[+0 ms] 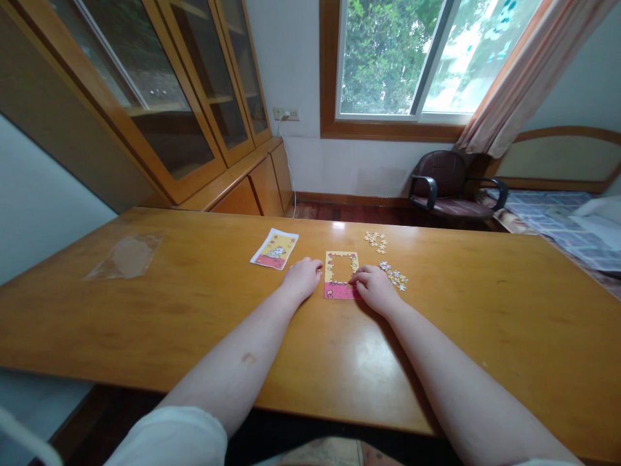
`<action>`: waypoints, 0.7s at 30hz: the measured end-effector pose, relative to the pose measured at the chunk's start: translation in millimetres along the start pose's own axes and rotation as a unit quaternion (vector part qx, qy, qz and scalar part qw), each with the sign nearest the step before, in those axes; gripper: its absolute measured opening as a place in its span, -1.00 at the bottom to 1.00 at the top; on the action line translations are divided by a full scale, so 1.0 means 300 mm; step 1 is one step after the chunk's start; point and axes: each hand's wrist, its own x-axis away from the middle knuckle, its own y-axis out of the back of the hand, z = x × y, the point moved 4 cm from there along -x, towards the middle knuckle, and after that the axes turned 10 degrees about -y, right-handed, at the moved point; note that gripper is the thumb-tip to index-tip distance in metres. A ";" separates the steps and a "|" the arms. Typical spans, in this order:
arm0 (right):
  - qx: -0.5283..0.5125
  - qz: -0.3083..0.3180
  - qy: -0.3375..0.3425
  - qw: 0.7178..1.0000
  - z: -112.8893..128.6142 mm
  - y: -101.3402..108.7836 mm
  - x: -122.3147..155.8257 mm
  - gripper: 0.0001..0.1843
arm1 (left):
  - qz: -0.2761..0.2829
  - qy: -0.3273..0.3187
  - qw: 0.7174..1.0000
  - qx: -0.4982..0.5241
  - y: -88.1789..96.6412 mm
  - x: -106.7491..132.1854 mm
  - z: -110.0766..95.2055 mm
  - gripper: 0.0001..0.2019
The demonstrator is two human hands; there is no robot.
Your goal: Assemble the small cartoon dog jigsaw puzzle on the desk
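A partly assembled jigsaw puzzle (334, 292) lies flat on the table, its yellow and pink border around a bare rectangular middle. My right hand (376, 287) rests over its lower right side. The fingertips are pinched at the opening's lower edge, on what looks like a puzzle piece, mostly covered by the fingers. Just left of the puzzle is my left hand (303, 277), fingers curled in and no object visible in them. Loose patterned pieces (396, 278) lie beside my right hand. Farther back is a cluster of yellow pieces (376, 242).
A picture card (275, 249) with a white animal lies beyond my left hand. A clear plastic bag (129, 255) is on the table's (194, 285) left side. Behind the table stand a glass-door cabinet (233, 155), an office chair (444, 184) and a bed (557, 220).
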 end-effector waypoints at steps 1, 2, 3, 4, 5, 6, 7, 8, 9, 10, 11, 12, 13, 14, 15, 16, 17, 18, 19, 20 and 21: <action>0.002 -0.001 -0.001 1.000 0.000 0.000 0.000 -0.67 | 0.000 0.001 1.000 0.000 0.000 -0.001 0.000 -0.73; 0.004 -0.001 -0.001 1.000 0.000 -0.001 0.000 -0.67 | 0.000 0.002 1.000 0.000 0.001 -0.001 0.000 -0.74; 0.005 -0.001 -0.001 1.000 0.000 -0.001 -0.001 -0.67 | -0.003 0.004 1.000 -0.001 0.001 -0.002 0.000 -0.74; 0.006 -0.001 -0.002 1.000 0.000 -0.002 -0.001 -0.67 | -0.006 0.006 1.000 -0.003 0.000 -0.002 0.001 -0.73; 0.006 0.000 -0.002 1.000 0.000 -0.002 -0.001 -0.68 | -0.008 0.007 1.000 -0.005 -0.001 -0.003 0.002 -0.72; 0.006 0.000 -0.002 1.000 0.000 -0.003 0.000 -0.68 | -0.009 0.008 1.000 -0.008 -0.002 -0.004 0.004 -0.71; 0.006 0.000 -0.002 1.000 0.000 -0.003 0.000 -0.68 | -0.008 0.009 1.000 -0.009 -0.004 -0.005 0.005 -0.70; 0.005 0.001 -0.002 1.000 0.000 -0.003 0.000 -0.68 | -0.006 0.008 1.000 -0.010 -0.007 -0.005 0.007 -0.70; 0.004 0.000 -0.002 1.000 0.000 -0.002 0.000 -0.68 | -0.005 0.009 1.000 -0.011 -0.008 -0.006 0.008 -0.71; 0.003 0.000 -0.003 1.000 0.000 -0.002 0.001 -0.68 | -0.004 0.010 1.000 -0.010 -0.009 -0.006 0.010 -0.71; 0.001 0.000 -0.004 1.000 0.000 -0.001 0.001 -0.68 | -0.006 0.011 1.000 -0.009 -0.009 -0.006 0.011 -0.72; -0.001 0.000 -0.005 1.000 0.000 0.000 0.001 -0.68 | -0.010 0.012 1.000 -0.008 -0.009 -0.006 0.012 -0.72; -0.002 0.000 -0.006 1.000 0.001 0.001 0.001 -0.69 | -0.014 0.013 1.000 -0.007 -0.008 -0.006 0.013 -0.72; -0.004 0.000 -0.007 1.000 0.003 0.003 0.002 -0.69 | -0.017 0.014 1.000 -0.006 -0.007 -0.007 0.015 -0.72; -0.006 0.000 -0.008 1.000 0.006 0.005 0.002 -0.69 | -0.020 0.015 1.000 -0.004 -0.006 -0.007 0.017 -0.72; -0.008 -0.001 -0.009 1.000 0.008 0.007 0.003 -0.69 | -0.022 0.015 1.000 -0.001 -0.006 -0.007 0.019 -0.72; -0.009 -0.002 -0.009 1.000 0.011 0.009 0.004 -0.69 | -0.022 0.015 1.000 0.002 -0.006 -0.008 0.022 -0.73; -0.010 -0.002 -0.010 1.000 0.014 0.011 0.004 -0.69 | -0.023 0.016 1.000 0.005 -0.007 -0.009 0.025 -0.74; -0.010 -0.003 -0.010 1.000 0.015 0.012 0.004 -0.69 | -0.024 0.016 1.000 0.009 -0.007 -0.010 0.028 -0.74; -0.011 -0.005 -0.009 1.000 0.016 0.013 0.005 -0.69 | -0.026 0.017 0.999 0.013 -0.007 -0.012 0.031 -0.75; -0.013 -0.006 -0.009 1.000 0.017 0.013 0.005 -0.69 | -0.027 0.019 0.999 0.018 -0.007 -0.014 0.034 -0.75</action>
